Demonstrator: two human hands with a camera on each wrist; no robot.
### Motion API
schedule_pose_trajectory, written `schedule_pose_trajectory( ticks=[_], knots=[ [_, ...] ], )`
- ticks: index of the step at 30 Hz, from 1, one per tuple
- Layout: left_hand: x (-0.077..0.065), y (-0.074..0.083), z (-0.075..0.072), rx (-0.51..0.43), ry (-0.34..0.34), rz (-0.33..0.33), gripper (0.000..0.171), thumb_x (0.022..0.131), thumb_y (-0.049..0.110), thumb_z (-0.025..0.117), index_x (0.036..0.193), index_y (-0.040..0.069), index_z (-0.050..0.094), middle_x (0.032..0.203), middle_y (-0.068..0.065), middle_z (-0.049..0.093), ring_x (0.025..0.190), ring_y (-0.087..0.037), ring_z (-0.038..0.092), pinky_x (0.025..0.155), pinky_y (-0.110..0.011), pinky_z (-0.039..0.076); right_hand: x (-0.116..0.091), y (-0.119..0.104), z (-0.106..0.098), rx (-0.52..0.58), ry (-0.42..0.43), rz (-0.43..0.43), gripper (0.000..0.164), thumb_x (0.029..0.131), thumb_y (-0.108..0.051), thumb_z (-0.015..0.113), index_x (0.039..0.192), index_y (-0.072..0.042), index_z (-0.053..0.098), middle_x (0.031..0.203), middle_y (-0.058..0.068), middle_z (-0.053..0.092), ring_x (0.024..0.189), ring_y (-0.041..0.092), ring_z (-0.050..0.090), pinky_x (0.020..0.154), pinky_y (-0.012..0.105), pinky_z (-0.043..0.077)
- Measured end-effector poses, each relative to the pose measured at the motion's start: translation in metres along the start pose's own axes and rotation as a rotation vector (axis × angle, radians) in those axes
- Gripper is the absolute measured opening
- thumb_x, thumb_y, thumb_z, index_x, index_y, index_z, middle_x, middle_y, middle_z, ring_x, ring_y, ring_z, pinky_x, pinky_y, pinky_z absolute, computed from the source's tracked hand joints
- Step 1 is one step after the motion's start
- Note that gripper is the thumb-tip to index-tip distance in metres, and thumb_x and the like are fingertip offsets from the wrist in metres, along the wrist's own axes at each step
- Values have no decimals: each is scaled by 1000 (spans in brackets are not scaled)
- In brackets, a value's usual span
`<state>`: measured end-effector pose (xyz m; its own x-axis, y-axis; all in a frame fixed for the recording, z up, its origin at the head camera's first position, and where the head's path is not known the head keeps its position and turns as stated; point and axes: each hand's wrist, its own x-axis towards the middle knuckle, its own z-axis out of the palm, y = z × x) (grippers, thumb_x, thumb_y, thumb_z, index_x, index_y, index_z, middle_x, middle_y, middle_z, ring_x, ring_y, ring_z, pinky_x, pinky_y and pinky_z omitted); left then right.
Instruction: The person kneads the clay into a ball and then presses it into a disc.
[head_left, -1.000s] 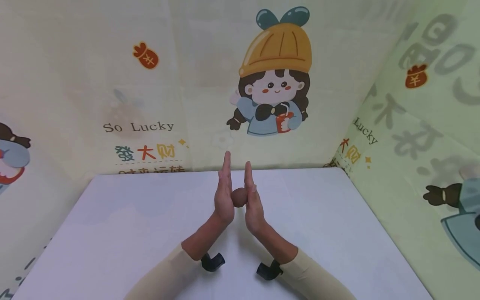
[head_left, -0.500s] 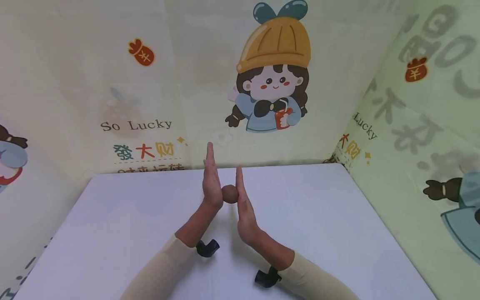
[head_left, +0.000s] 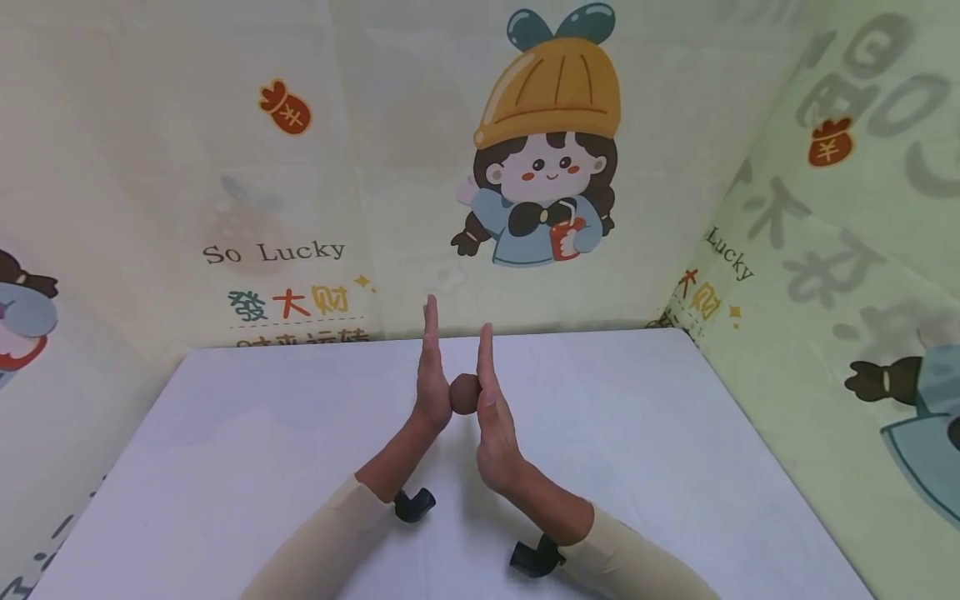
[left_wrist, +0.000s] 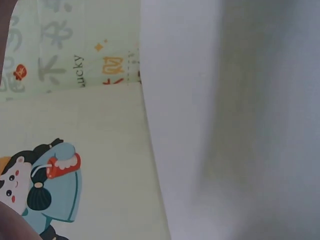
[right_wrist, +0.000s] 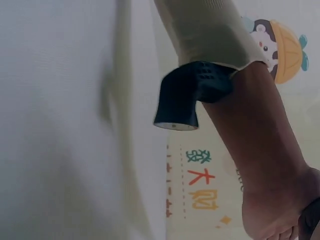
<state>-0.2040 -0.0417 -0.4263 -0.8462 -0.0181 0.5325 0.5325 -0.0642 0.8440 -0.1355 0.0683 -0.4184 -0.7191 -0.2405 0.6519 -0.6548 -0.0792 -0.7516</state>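
Observation:
A small brown ball (head_left: 465, 393), like clay or dough, sits between my two palms above the table in the head view. On its left side my left hand (head_left: 432, 379) presses with straight fingers pointing forward and up. From the right, my right hand (head_left: 495, 421) touches it with its fingers, also straight; its wrist lies nearer to me than the left one. In the right wrist view the left hand (right_wrist: 272, 215) shows only its heel and part of the curled-looking edge. The left wrist view shows just bits of skin at its left edge.
The white table (head_left: 637, 433) spreads under both arms. Printed cloth walls (head_left: 405, 167) stand behind it and at both sides. A black wrist camera (head_left: 415, 505) hangs below the left cuff, another black camera (head_left: 536, 557) below the right.
Both hands and the ball shifted left, the left hand sliding forward past the right. Over the last half second the left hand drew back slightly and the ball moved a little right.

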Motion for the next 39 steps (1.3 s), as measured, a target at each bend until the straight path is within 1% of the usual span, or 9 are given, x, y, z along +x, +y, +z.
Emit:
schedule_pose_trajectory(
  ticks=[5,10,12,15,18,24,27,31,39],
  knots=[
    [-9,1,6,-17,-86,1,64,109,32,12,170,13,8,177,2,2,160,-14,-5,124,-59,-4,4,-4,-2,9,7,-9,65,115,-40,14,168,-8,-6,176,5,4,146,13,29,122,31,16],
    [-20,4,11,-92,-173,-14,63,110,31,9,171,14,7,177,-1,0,159,-11,1,123,-59,1,9,-6,-4,-13,10,-4,67,115,-42,16,168,-8,-6,176,2,2,158,17,14,125,35,11],
    [-25,5,12,-108,-198,-24,63,111,33,9,171,15,7,174,-4,22,146,-9,33,121,-53,18,10,-6,-6,-32,8,-4,70,114,-45,17,168,-6,-6,176,0,-10,161,22,-5,127,40,2],
    [-31,5,15,-135,-237,-37,63,111,36,7,171,17,7,108,-13,70,80,-10,57,84,-39,46,13,-7,-8,-50,16,-4,72,114,-47,19,168,-6,-6,176,-1,-9,161,25,-6,127,44,1],
    [-35,5,17,-139,-256,-47,63,111,36,6,171,18,9,64,-4,45,52,-17,35,65,-35,39,15,-8,-11,-59,23,5,74,113,-51,20,168,-7,-6,176,-3,-9,161,24,-5,127,47,0],
    [-45,10,21,-125,-280,-46,61,113,34,5,171,16,10,73,5,48,60,-16,35,72,-33,39,20,-6,-21,-89,38,27,74,113,-52,19,168,-9,-6,176,-3,-9,161,21,-1,125,54,9],
    [-51,17,24,-125,-297,-40,60,114,32,4,170,14,9,114,0,68,82,-6,49,87,-34,42,23,-4,-28,-80,43,51,75,112,-55,18,169,-12,-6,176,-5,-9,160,19,6,120,51,20],
    [-55,26,29,-178,-311,-19,59,113,26,2,170,11,7,175,0,13,132,-9,39,120,-44,17,28,-1,-36,-38,37,78,70,113,-51,12,169,-13,-6,176,-6,-8,160,18,2,123,50,10],
    [-58,45,33,-281,-268,18,60,114,31,4,170,9,5,163,-6,35,137,-19,36,119,-33,20,26,3,-39,63,-3,96,72,112,-52,5,169,-9,-2,176,-2,-5,160,18,-8,124,58,-6]
  ],
)
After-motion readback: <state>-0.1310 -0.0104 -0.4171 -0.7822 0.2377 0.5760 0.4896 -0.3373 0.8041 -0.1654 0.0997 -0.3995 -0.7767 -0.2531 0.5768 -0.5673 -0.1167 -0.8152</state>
